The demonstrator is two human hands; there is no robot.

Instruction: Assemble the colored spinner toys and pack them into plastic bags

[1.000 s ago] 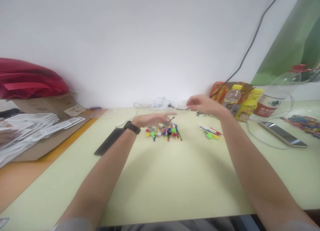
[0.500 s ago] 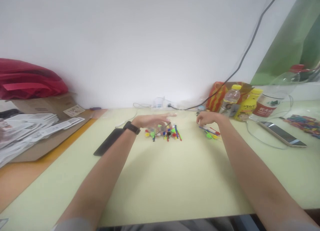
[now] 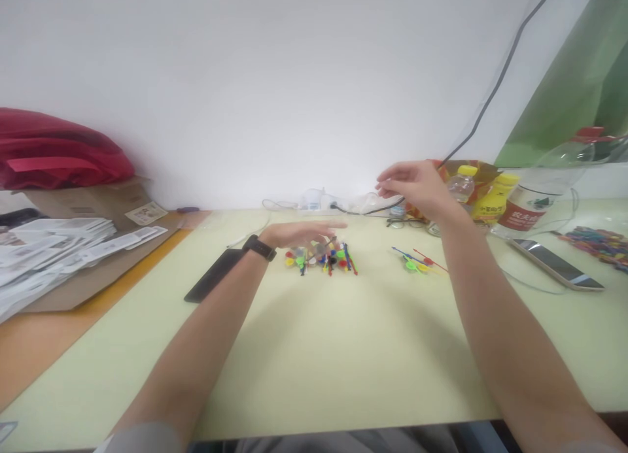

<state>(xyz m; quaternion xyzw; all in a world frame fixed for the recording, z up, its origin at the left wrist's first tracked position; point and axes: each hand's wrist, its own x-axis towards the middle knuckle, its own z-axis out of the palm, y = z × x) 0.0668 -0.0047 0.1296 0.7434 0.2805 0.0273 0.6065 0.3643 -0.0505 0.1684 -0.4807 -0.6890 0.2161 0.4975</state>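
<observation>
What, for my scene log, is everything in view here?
plastic picks: one pile, multicoloured, table centre
loose picks: few, green, blue, red, right of the pile
black phone: one, black, by left wrist
silver phone: one, silver, table right
bottles: two, yellow-capped, back right
large bottle: one, clear with red label, far right
glasses: one, dark, behind loose picks
cable: one, dark, up the wall
red bag: one, red, far left
papers: stack, white, left
table: one, pale green
left hand: open, flat above the pile; black watch
right hand: raised near bottles, fingers pinched; contents unclear
</observation>
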